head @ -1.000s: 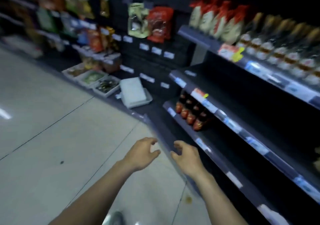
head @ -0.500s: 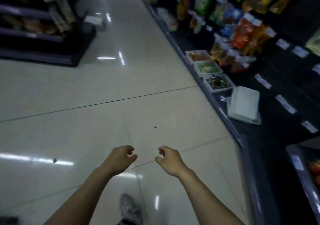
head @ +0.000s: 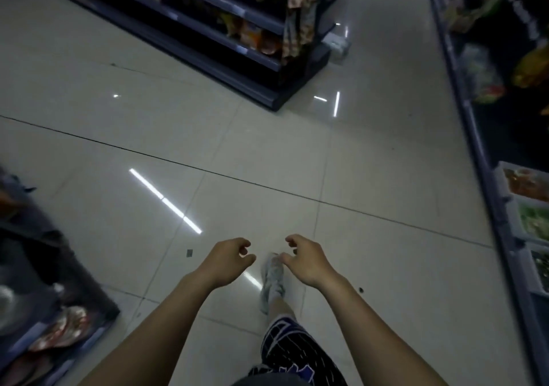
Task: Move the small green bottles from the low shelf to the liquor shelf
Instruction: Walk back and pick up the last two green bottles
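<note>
No small green bottle and no liquor shelf show in this view. My left hand and my right hand hang in front of me over the tiled floor, side by side and a little apart. Both are empty, with the fingers loosely curled and spread. Below them I see my leg in dark patterned shorts and a pale shoe stepping forward on the floor.
A dark shelf unit with snack packs ends ahead at the middle. Another shelf run with white trays lines the right edge. A low display stands at the lower left. Pale floor tiles lie between them.
The view has swung left, away from the shelf with red-capped bottles and out over the open aisle. Both hands stayed empty in front of me. A foot has stepped forward.
</note>
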`<action>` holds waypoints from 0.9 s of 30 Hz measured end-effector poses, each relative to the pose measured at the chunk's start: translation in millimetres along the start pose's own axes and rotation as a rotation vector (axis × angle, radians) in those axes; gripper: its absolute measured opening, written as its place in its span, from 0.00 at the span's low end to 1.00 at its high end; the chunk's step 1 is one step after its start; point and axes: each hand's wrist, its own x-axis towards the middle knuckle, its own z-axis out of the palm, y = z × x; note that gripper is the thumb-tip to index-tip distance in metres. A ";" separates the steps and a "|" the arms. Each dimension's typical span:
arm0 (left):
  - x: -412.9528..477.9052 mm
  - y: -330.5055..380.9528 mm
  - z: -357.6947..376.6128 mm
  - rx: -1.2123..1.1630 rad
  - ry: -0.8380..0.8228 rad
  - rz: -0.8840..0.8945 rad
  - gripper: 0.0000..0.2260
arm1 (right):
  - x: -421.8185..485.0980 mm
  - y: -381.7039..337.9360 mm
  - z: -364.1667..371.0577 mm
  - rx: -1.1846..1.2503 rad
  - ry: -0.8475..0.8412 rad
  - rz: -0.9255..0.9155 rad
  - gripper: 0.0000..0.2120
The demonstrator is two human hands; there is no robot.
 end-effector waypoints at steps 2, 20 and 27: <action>43.3 4.3 -32.6 -0.021 0.036 -0.031 0.22 | 56.5 -30.1 -20.3 -0.041 -0.022 -0.050 0.28; 361.8 -31.2 -390.4 -0.181 0.354 -0.243 0.21 | 489.1 -394.7 -105.1 -0.311 -0.269 -0.338 0.26; 498.9 -66.5 -565.0 -0.195 0.346 -0.233 0.22 | 640.2 -561.2 -121.2 -0.325 -0.245 -0.348 0.25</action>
